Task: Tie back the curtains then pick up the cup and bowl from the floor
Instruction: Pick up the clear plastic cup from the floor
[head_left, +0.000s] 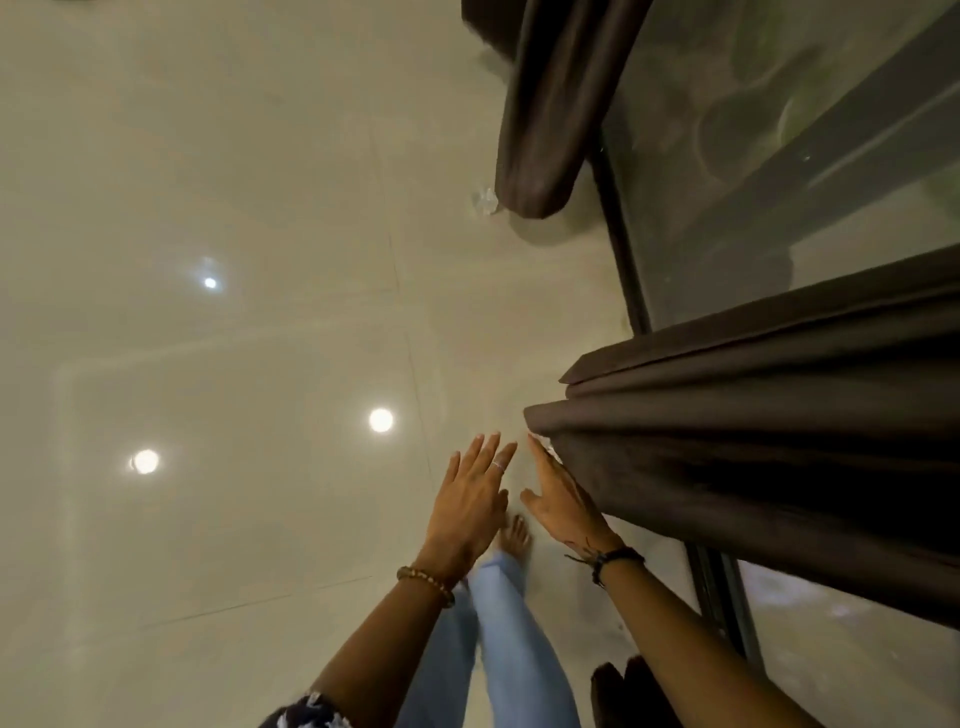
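Note:
A dark brown curtain (753, 467) hangs in folds at the right, in front of a glass door. My right hand (558, 493) lies flat against its near edge, fingers straight, gripping nothing. My left hand (475, 493) is just to the left of it, fingers spread, holding nothing. A second dark curtain (550, 104) hangs further off at the top, its lower end just above the floor. A small clear, glassy object (485, 200) lies on the floor beside that far curtain; it is too blurred to tell what it is. No bowl shows.
Glossy beige floor tiles (234, 208) fill the left and reflect three ceiling lights. The dark door frame (623, 244) and glass (779, 130) run along the right. My jeans leg and bare foot (511, 538) are below my hands. A dark shape (618, 691) sits at the bottom edge.

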